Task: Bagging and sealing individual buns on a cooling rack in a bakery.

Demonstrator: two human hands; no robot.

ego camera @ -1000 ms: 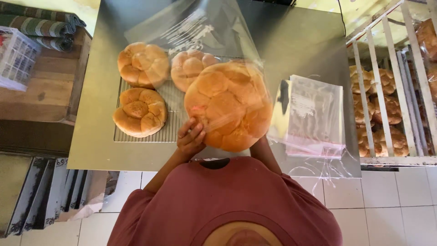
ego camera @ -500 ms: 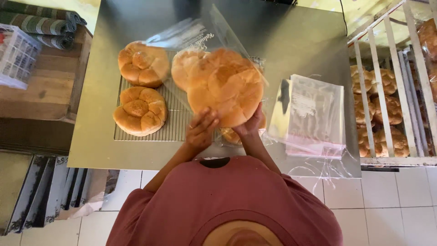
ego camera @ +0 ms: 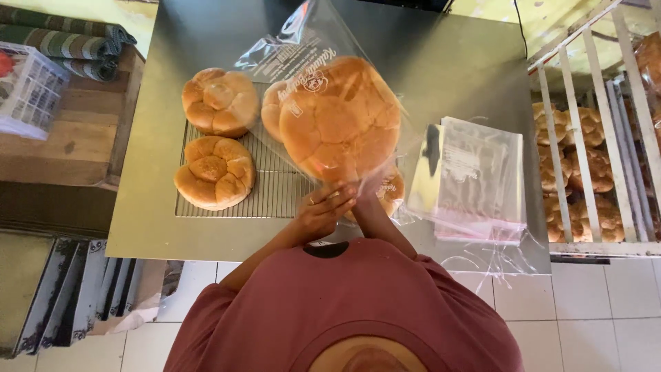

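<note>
With your left hand (ego camera: 323, 210) pinched on the bag (ego camera: 310, 62) below the bun (ego camera: 341, 117) and your right unseen, it could slip onto the rack (ego camera: 275, 193).

I see a grey metal worktop (ego camera: 454, 76) in the middle of the room, and it shines a bit in the soft light. The floor (ego camera: 599, 310) under it has white square tiles. On one side stands a brown wooden table (ego camera: 62, 145) with folded striped cloths (ego camera: 62, 41) and a white plastic basket (ego camera: 27, 89) on it. On the other side is a white rack (ego camera: 585, 138) with bars. Dark patterned mats (ego camera: 62, 296) lie on the floor by the wooden table
</note>
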